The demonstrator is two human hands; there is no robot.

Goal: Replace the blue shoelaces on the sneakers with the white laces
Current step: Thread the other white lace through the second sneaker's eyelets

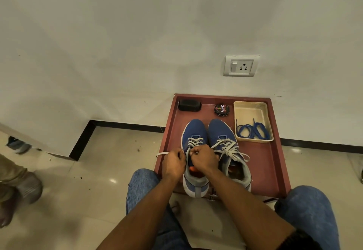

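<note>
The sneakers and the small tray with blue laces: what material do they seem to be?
Sneakers: blue knit-like fabric uppers, matte, finely textured; grey collars, white soles probably rubber. Small tray: likely cream plastic, with thin moulded walls and a slight sheen.

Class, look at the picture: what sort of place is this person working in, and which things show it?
Probably an ordinary indoor room, the work done low by the wall: a tiled floor, a plain white wall with a switch and socket plate, and a red tray holding the shoe-care things.
</note>
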